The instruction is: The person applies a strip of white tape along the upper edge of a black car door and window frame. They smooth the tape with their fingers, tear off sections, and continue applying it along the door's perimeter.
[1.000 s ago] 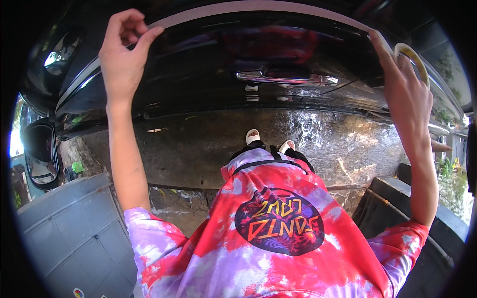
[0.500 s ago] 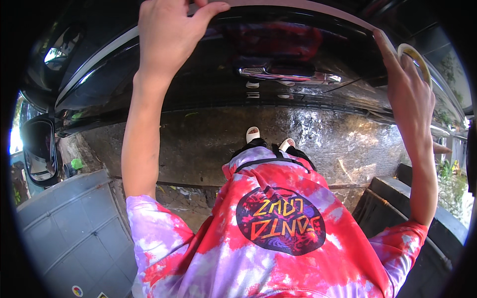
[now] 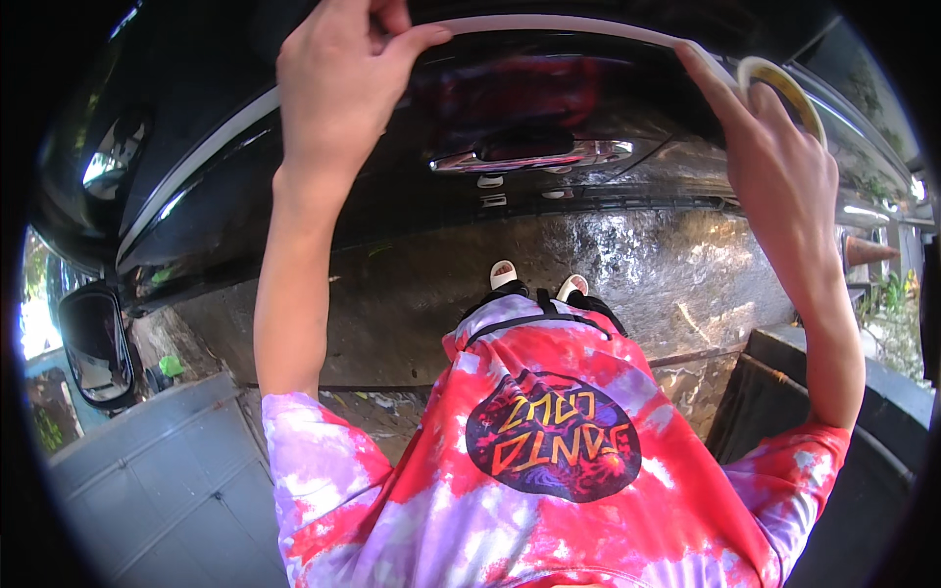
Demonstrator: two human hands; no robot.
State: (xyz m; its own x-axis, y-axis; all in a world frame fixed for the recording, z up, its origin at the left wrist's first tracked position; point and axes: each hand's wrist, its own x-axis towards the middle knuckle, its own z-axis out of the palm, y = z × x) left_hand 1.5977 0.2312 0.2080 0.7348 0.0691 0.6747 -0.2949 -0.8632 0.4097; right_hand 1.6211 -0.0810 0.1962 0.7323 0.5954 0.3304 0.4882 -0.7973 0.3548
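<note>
A pale strip of tape runs along the upper edge of a glossy black car door. My left hand is at the strip, thumb stretched out onto it and apart from the curled fingers, some cut off by the top of the picture. My right hand holds a roll of tape, its ring looped around some fingers. The right index finger points along the strip and its tip touches the tape's right part. Below the strip is a chrome door handle.
A side mirror sticks out at the left. Grey metal panels stand behind me on the left, and a dark low wall on the right. An orange cone lies beyond my right arm. Wet concrete is underfoot.
My right hand and the tape roll appear farther left and closer to my left hand. My left hand still has its thumb on the strip. The view has shifted slightly.
</note>
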